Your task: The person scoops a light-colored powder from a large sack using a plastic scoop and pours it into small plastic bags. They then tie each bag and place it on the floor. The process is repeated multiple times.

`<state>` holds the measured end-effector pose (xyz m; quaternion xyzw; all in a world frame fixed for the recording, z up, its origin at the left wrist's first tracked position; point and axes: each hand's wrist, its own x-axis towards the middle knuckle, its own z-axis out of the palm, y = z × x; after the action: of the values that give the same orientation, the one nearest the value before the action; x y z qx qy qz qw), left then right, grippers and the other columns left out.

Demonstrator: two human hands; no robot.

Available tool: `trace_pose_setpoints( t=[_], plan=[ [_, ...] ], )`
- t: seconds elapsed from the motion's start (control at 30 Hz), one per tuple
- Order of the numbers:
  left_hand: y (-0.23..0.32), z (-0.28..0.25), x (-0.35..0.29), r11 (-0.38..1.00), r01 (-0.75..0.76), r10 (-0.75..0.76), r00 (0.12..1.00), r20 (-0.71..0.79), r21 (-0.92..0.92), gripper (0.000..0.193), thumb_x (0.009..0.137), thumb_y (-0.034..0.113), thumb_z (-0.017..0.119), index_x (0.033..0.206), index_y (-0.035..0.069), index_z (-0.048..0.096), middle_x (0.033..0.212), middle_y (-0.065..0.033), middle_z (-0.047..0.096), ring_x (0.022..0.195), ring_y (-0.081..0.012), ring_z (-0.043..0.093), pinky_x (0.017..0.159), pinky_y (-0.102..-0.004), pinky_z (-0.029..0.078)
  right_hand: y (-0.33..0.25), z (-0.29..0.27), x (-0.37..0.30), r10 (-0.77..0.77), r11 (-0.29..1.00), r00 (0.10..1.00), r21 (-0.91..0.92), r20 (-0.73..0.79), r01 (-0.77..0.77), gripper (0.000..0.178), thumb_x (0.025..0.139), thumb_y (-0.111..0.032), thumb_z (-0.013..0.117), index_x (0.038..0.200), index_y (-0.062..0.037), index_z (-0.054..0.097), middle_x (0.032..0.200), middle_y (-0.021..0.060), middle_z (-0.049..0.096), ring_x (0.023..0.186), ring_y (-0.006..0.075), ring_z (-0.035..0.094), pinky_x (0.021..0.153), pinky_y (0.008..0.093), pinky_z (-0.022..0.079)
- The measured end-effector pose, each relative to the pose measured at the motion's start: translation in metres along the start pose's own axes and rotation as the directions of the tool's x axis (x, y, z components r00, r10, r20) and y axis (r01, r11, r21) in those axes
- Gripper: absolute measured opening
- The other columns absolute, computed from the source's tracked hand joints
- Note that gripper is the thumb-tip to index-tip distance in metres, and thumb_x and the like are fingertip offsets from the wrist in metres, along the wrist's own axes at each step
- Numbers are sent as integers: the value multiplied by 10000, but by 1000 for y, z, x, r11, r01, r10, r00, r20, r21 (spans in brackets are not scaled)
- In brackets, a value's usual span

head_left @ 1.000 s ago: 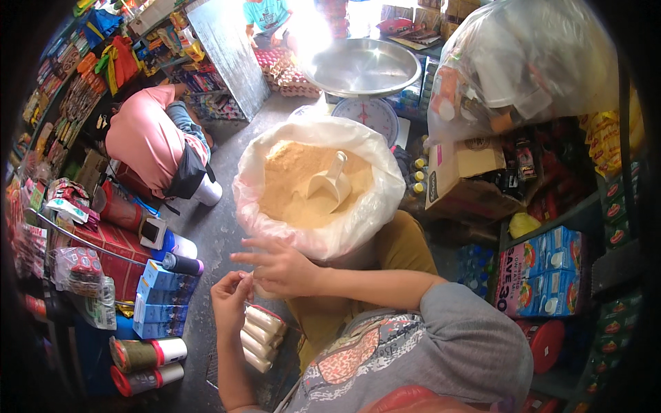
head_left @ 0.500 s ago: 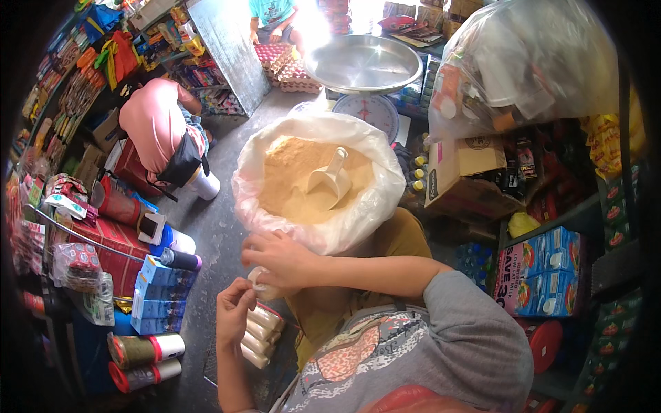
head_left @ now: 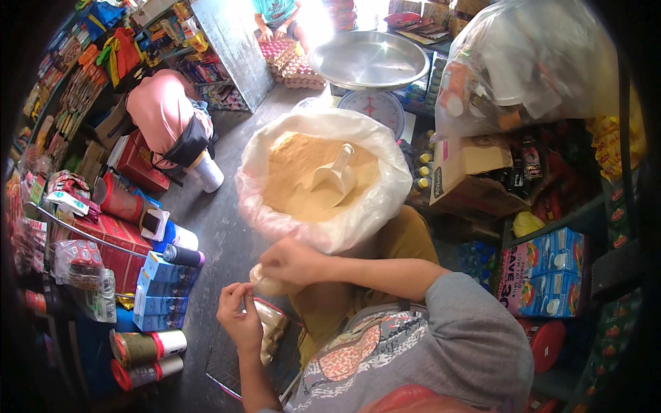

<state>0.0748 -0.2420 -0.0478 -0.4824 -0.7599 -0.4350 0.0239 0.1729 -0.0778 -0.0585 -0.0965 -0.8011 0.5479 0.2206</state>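
My right hand is closed around the top of a small clear plastic bag with pale brown contents. My left hand pinches thumb and finger together at the bag's edge; the exact grip is too small to make out. Just beyond my hands stands a large open white plastic sack of light brown, sugar-like grains. A white scoop rests in the grains, handle up. Below my hands, several filled small bags lie in a dark crate, partly hidden by my left arm.
Behind the sack stands a weighing scale with a wide metal pan. To the right are an open carton and blue milk packs. A person in pink bends by the left shelves; another sits near egg trays.
My right hand's fingers have drawn together on the bag, where they were spread before. My left fingertips have shifted slightly down and left. The view has moved a little.
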Motion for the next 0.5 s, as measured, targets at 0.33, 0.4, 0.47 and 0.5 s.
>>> trace_pose_setpoints(
  t=[0.33,0.4,0.47,0.5],
  plan=[
    [-25,-4,19,111,634,-400,733,550,-765,172,885,81,608,1012,-34,611,827,-23,618,636,-59,521,530,-152,381,-27,-6,0,-169,934,980,-302,100,192,226,811,-185,544,688,-4,597,740,177,618,705,342,592,611,403,447],
    [-17,9,25,443,504,-332,860,387,-741,125,879,60,605,972,-19,633,869,-14,588,737,-73,537,640,-189,423,-39,-9,14,-338,831,928,-412,160,373,202,799,-186,543,720,-10,603,759,182,613,758,358,601,661,441,462],
    [-9,12,30,734,294,-185,954,235,-613,100,878,51,603,947,-12,640,902,-9,571,800,-80,539,710,-209,431,-37,-9,18,-224,904,972,-355,77,237,196,786,-192,551,715,-17,602,750,174,609,758,354,602,675,441,466],
    [-7,10,30,737,344,-234,938,257,-583,70,868,28,604,912,-12,642,936,-11,554,866,-90,533,780,-235,422,-35,-9,21,-168,930,985,-323,43,173,193,779,-195,555,713,-20,602,746,170,606,757,352,602,682,441,467]
  ],
)
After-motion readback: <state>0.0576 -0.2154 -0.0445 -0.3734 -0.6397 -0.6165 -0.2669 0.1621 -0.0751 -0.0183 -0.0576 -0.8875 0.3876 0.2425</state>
